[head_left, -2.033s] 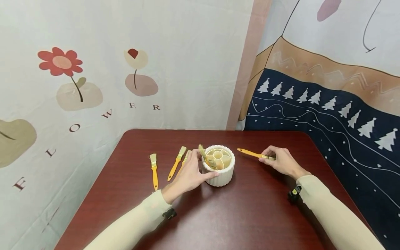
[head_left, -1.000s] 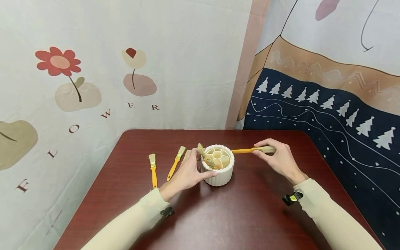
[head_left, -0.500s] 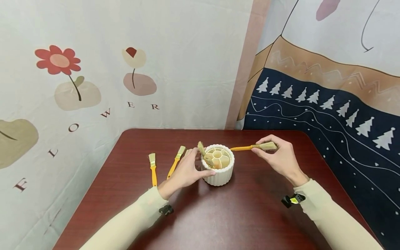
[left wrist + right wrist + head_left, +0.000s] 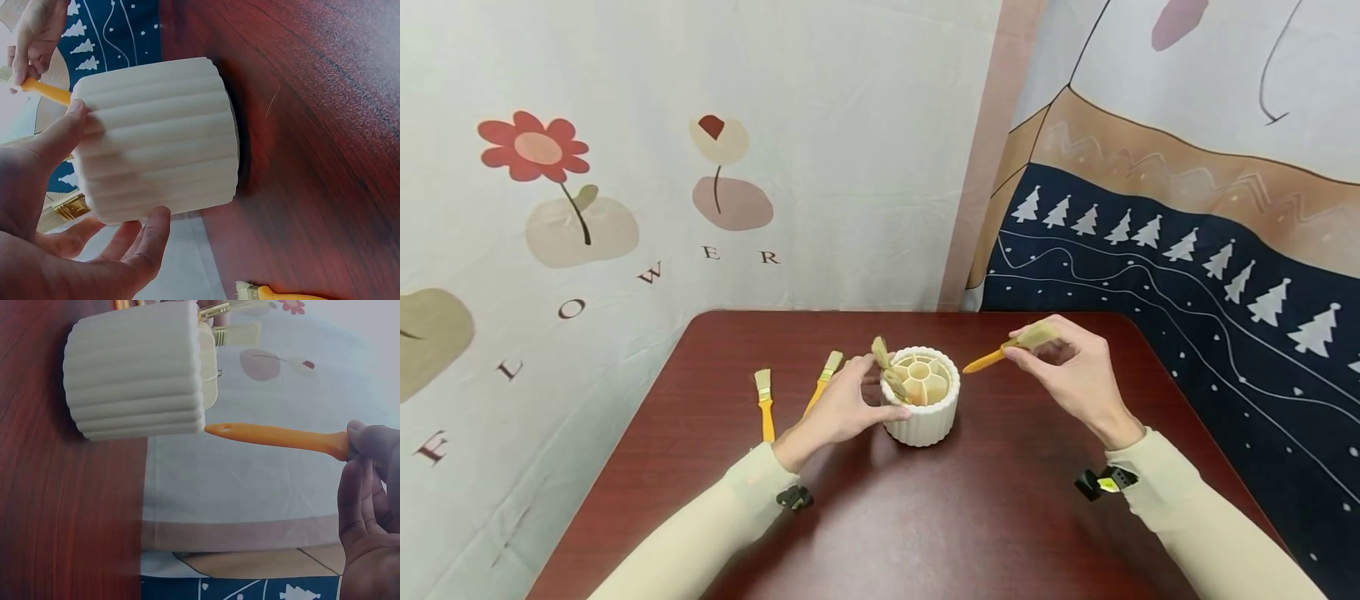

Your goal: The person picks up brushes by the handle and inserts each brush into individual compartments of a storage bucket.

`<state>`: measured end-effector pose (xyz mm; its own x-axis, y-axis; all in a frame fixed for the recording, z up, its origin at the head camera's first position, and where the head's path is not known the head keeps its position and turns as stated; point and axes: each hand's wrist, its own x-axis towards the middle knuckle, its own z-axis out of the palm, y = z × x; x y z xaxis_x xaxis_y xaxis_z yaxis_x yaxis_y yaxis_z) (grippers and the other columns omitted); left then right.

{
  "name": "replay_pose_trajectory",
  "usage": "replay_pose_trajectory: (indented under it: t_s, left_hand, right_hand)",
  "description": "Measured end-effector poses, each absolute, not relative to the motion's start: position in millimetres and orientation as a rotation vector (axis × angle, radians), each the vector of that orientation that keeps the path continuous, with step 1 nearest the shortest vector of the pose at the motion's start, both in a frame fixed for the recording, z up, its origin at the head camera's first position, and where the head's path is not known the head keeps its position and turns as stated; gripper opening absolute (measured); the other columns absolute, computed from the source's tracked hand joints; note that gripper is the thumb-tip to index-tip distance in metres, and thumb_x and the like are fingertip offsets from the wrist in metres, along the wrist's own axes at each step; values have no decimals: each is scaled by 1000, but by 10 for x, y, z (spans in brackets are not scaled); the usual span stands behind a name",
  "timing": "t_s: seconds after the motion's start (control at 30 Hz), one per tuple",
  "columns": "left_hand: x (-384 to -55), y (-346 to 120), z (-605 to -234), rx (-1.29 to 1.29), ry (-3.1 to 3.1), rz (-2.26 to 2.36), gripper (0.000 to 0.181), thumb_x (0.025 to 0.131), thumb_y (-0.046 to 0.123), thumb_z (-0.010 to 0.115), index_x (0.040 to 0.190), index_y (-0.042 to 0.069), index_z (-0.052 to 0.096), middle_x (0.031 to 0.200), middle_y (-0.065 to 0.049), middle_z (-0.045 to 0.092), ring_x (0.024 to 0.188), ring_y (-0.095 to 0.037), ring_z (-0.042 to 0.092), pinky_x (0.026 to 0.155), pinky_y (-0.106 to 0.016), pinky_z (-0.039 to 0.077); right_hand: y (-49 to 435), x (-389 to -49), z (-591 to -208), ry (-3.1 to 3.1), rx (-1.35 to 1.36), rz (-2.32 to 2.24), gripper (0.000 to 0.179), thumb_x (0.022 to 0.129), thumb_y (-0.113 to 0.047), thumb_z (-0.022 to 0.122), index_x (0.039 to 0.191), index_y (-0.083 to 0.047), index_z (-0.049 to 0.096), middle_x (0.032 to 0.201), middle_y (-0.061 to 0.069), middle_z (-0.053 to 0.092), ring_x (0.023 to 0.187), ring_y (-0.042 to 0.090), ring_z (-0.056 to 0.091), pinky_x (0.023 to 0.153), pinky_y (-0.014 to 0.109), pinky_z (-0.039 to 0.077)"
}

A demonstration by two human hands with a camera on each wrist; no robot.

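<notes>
My left hand (image 4: 842, 408) steadies a white ribbed pot (image 4: 921, 429), thumb at its front and fingers along its left side. Inside the pot is a cream insert (image 4: 919, 379) with a round centre and several sections around it. Two paintbrushes (image 4: 881, 353) stand in its left part, bristles up. To the right, my right hand (image 4: 1071, 367) pinches another paintbrush (image 4: 987, 360) near its metal band. Its orange handle slants down to the left, and its bristles point up past the fingers. In the right wrist view the handle's end (image 4: 220, 429) overlaps the pot's rim edge.
Two more orange-handled paintbrushes, one at the far left (image 4: 765, 408) and one partly behind my left hand (image 4: 827, 377), lie on the dark red table (image 4: 970, 533). Printed cloths, one with flowers (image 4: 850, 167) and one with white trees (image 4: 1180, 300), hang behind and to the right.
My right hand has lifted the paintbrush and tilted it from nearly level to handle-down, bringing it closer to the pot. My left hand stays on the pot, hiding more of the brushes beside it.
</notes>
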<state>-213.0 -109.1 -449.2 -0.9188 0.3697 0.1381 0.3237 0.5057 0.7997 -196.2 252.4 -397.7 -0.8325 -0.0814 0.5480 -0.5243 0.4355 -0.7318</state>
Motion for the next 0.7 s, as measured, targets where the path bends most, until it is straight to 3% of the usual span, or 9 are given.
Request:
replay_pose_trajectory:
  t_s: [0.47,0.7]
  left_hand:
    - [-2256,-1142,-4467,756,2556,1435,91,90,14,103,167,-3,56,164,-27,64,144,-43,75,118,-51,64]
    - [-2275,-1133,-4467,762,2544,1415,94,93,14,101,170,-4,51,169,-28,61,147,-44,72,120,-51,63]
  right_hand:
    - [2350,-1878,-3853,-2228,640,1390,35,91,6,96,119,-11,87,119,14,88,92,9,82,82,18,68]
    - [2253,-1900,-3871,-2221,739,1363,36,87,9,97,115,-11,86,117,7,87,97,9,80,77,19,66]
